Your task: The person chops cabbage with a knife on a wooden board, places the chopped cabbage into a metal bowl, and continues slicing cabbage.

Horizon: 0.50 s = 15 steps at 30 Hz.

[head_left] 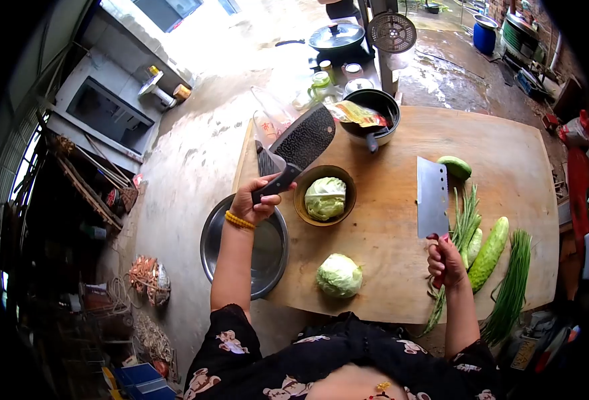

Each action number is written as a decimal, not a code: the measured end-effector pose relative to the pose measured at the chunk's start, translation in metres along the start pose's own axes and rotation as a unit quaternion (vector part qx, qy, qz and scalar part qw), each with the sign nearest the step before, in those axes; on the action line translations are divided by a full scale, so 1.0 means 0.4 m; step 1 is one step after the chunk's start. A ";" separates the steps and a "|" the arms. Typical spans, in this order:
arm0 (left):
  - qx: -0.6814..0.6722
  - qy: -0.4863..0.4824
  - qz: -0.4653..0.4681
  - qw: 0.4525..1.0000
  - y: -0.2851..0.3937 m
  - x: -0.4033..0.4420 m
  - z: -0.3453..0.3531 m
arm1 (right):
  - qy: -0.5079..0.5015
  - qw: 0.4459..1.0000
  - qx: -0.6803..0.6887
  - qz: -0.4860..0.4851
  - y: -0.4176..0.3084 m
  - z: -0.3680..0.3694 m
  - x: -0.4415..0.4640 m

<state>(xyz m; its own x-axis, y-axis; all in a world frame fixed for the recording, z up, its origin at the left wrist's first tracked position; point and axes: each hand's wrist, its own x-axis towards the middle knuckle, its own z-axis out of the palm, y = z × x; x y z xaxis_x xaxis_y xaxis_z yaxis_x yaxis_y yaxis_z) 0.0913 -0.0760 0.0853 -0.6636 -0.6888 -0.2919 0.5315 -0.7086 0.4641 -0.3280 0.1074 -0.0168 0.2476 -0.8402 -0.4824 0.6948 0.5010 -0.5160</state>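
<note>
The room is a covered space with a concrete floor (181, 173), and wet ground runs off past its far side, where a blue barrel (484, 39) stands. Beyond the far edge of the wooden table (401, 267) is a lidded pan (338, 39).

A steel basin (282, 267) lies by the table's left edge, partly hidden by the left forearm. At the far edge sits a dark pot (382, 139) with a colourful packet (364, 117) across its top. A brown bowl (352, 207), left of centre, holds one cabbage (326, 198).

The left hand (258, 203) is closed round the black handle of a dark cleaver (304, 139), its blade raised beside a clear plastic bag (268, 120). The right hand (446, 260) grips a silver cleaver (432, 200), blade pointing toward the far edge.

Chives (513, 283) hang over the near right corner. Beside them lies a large cucumber (489, 255), then long beans (466, 217), with a small cucumber (457, 168) beyond. A second cabbage (339, 275) rests near the near edge. Both cabbages look whole and the greens uncut; judging from this, no cutting is done. Whether anything has been washed, I cannot tell.
</note>
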 end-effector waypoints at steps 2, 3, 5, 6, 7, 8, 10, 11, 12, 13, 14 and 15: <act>-0.007 -0.007 0.000 1.000 -0.009 -0.023 -0.003 | -0.023 0.999 -0.017 -0.017 -0.012 0.013 0.014; -0.004 0.011 0.018 1.000 -0.015 -0.037 0.005 | -0.024 0.999 -0.027 -0.024 -0.017 0.027 0.019; 0.019 0.036 0.046 0.998 -0.034 -0.055 0.010 | 0.024 0.987 -0.139 -0.080 -0.040 0.066 0.037; 0.018 0.034 0.043 0.998 -0.049 -0.062 0.009 | 0.064 0.957 -0.249 -0.132 -0.059 0.086 0.056; 0.021 0.054 0.054 0.997 -0.063 -0.073 0.008 | 0.078 0.930 -0.317 -0.171 -0.084 0.103 0.086; 0.024 0.077 0.066 0.995 -0.077 -0.089 0.007 | 0.090 0.896 -0.382 -0.208 -0.112 0.123 0.120; 0.069 0.102 0.080 0.989 -0.118 -0.118 0.008 | 0.092 0.841 -0.466 -0.261 -0.173 0.192 0.177; 0.067 0.112 0.088 0.988 -0.141 -0.135 0.017 | 0.058 0.767 -0.555 -0.318 -0.203 0.185 0.252; 0.065 0.123 0.095 0.986 -0.166 -0.150 0.024 | 0.022 0.679 -0.634 -0.368 -0.230 0.175 0.332; 0.059 0.133 0.105 0.984 -0.189 -0.165 0.020 | 0.019 0.666 -0.646 -0.374 -0.251 0.210 0.377; 0.050 0.132 0.108 0.984 -0.208 -0.180 0.017 | 0.015 0.651 -0.656 -0.381 -0.263 0.254 0.421; 0.049 0.134 0.114 0.983 -0.227 -0.194 0.015 | 0.032 0.647 -0.677 -0.349 -0.275 0.277 0.475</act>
<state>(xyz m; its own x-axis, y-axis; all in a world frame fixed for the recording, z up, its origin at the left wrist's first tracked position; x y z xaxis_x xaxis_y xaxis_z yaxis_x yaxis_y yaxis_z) 0.0915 0.0428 0.0710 -0.3637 -0.8528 -0.3748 0.5876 -0.5222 0.6180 -0.2827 -0.1302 0.0268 0.1335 -0.9713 0.1968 -0.6183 -0.2368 -0.7494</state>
